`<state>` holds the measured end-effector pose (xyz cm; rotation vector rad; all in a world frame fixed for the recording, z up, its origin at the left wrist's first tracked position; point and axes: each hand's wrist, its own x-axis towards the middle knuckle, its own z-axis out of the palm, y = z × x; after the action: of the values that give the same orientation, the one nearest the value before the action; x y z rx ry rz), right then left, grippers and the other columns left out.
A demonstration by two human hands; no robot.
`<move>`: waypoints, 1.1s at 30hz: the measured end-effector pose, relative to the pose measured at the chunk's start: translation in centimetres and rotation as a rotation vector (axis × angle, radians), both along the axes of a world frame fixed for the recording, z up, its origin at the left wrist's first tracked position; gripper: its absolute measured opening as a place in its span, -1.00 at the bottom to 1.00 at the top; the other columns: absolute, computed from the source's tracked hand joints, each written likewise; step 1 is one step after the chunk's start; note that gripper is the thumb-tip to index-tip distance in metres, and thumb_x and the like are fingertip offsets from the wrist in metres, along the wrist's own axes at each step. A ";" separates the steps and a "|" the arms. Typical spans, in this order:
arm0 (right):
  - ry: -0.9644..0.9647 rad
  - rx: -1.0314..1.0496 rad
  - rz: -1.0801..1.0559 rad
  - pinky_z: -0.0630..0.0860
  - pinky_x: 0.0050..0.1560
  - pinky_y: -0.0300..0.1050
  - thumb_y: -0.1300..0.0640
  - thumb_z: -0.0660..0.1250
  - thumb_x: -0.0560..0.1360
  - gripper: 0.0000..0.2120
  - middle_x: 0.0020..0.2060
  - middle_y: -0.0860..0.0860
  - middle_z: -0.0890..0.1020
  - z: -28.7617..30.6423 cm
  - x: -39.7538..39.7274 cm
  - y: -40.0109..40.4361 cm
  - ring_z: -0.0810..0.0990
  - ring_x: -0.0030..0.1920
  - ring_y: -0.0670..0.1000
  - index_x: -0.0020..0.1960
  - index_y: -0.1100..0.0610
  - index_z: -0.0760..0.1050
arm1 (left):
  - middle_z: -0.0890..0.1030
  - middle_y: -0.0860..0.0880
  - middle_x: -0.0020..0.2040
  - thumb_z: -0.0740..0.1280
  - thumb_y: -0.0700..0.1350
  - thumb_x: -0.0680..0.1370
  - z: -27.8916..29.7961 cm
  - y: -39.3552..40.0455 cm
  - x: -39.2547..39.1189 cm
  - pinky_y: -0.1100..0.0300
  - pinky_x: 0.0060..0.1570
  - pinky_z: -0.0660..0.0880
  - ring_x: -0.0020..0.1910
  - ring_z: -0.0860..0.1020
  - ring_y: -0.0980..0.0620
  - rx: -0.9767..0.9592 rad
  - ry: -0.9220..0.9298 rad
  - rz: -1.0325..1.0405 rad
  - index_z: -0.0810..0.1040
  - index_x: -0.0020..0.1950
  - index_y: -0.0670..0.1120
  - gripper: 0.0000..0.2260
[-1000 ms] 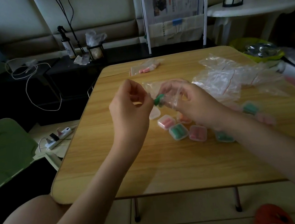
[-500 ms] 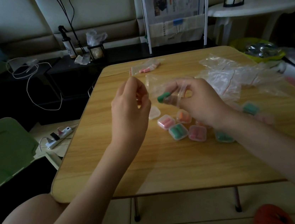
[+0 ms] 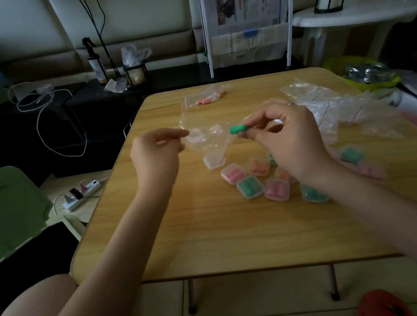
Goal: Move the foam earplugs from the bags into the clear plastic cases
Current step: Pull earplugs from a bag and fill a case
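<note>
Wood-grain table (image 3: 211, 236); crinkly glossy plastic bag (image 3: 207, 137); matt foam earplug (image 3: 238, 129).

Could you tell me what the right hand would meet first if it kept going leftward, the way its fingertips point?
Probably the clear bag that the left hand pinches; depth is uncertain.

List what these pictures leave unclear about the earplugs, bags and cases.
- Head view: the right hand covers some cases, so their count is unknown.
- The green earplug may have a second beneath it; the fingers hide that.
- The left hand holds a clear bag; whether it is empty is unclear.
- The cases at the far right are blurred.
</note>
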<state>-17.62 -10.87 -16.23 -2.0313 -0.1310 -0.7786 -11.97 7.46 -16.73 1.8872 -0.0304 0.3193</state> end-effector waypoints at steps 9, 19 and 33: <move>-0.081 -0.034 0.099 0.58 -0.10 -0.22 0.26 0.50 0.36 -0.89 -0.19 -0.07 0.59 0.0 -0.5 1.7 0.61 -0.17 -0.10 -0.12 0.19 0.62 | 0.54 -0.26 0.16 0.18 -0.21 0.59 0.7 -1.5 -0.8 0.12 -0.09 0.61 0.05 0.60 -0.11 -1.076 0.602 -0.466 0.44 0.23 -0.36 -0.71; -0.056 -0.381 0.142 0.39 0.09 -0.51 0.31 0.42 0.44 -0.75 0.04 0.05 0.66 -1.3 -0.1 2.2 0.58 0.07 -0.06 0.11 0.16 0.63 | 0.49 -0.28 0.09 0.16 -0.21 0.62 0.8 -3.2 -2.4 0.15 0.25 0.43 -0.04 0.55 -0.10 -1.279 0.766 -0.499 0.40 0.27 -0.35 -0.71; 0.102 -0.324 0.022 0.46 -0.08 -0.46 0.27 0.36 0.49 -0.84 -0.11 -0.11 0.64 -0.7 0.1 0.4 0.56 -0.15 -0.18 0.02 0.09 0.63 | 0.35 -0.02 -0.32 0.20 -0.14 0.59 0.9 -3.1 -2.2 0.33 -0.41 0.25 -0.40 0.29 0.11 -0.847 0.641 -0.459 0.43 -0.16 -0.14 -0.85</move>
<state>-17.55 -10.45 -16.97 -2.3669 -0.2331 -0.6719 -14.17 4.34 -15.86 1.0211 0.0916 -0.5280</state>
